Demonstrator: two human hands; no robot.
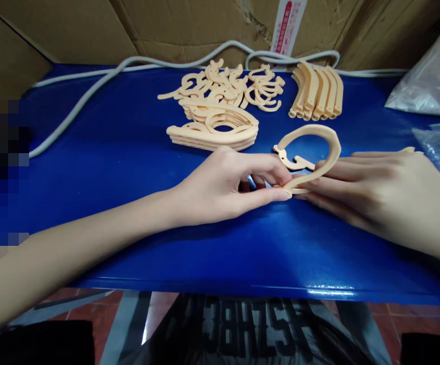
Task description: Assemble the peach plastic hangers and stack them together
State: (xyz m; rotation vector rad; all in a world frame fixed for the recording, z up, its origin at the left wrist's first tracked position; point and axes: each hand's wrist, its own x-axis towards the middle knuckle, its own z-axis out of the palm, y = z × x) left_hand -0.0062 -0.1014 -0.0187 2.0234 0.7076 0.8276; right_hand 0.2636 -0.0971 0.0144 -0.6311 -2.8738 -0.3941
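A cream plastic folding hanger (332, 147), with a curved arm and a small hook piece, is held low over the blue table between my hands. My left hand (227, 182) pinches one end of the arm between thumb and fingers. From the other side, my right hand (379, 187) has its fingers closed on the hanger near the hook's tip; its palm side is hidden. Behind the hands lies a neat stack of folded hangers (212, 137). Farther back are a loose pile of hooks (220, 83) and a row of curved hanger arms (314, 94).
A white cable (116, 71) runs along the back of the blue table (128, 248), before cardboard (197, 30). Clear plastic bags (433, 76) stand at the right. A small cream bit (408, 149) shows just beyond my right hand. The table's front edge is near my lap.
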